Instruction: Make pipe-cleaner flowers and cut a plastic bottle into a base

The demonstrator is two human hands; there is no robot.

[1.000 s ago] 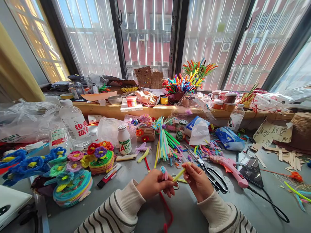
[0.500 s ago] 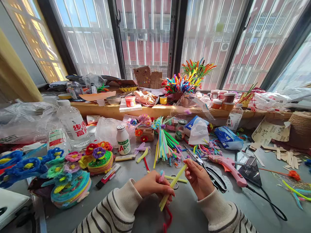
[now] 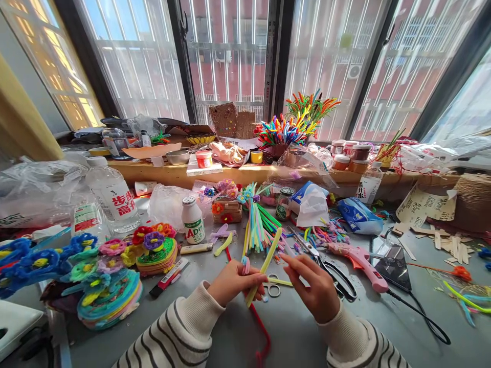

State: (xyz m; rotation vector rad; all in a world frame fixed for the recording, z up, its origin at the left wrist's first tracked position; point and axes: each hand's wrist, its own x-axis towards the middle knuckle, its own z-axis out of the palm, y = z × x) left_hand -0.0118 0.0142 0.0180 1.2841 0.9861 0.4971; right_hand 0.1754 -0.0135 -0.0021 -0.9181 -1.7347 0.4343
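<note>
My left hand [image 3: 238, 282] pinches the yellow pipe cleaner [image 3: 272, 253] low, probably to leave its upper length free. It slants up just beside my right hand [image 3: 316, 289], whose fingers are parted

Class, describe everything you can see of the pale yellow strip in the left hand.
The pale yellow strip is slim, nearly straight and fuzzy-looking, like a pipe cleaner. It slants above the grey table, its far end up and to the right. The left hand grips its lower part, hiding a piece; the near end pokes out below. The right hand is close but seems not to touch it.
</note>
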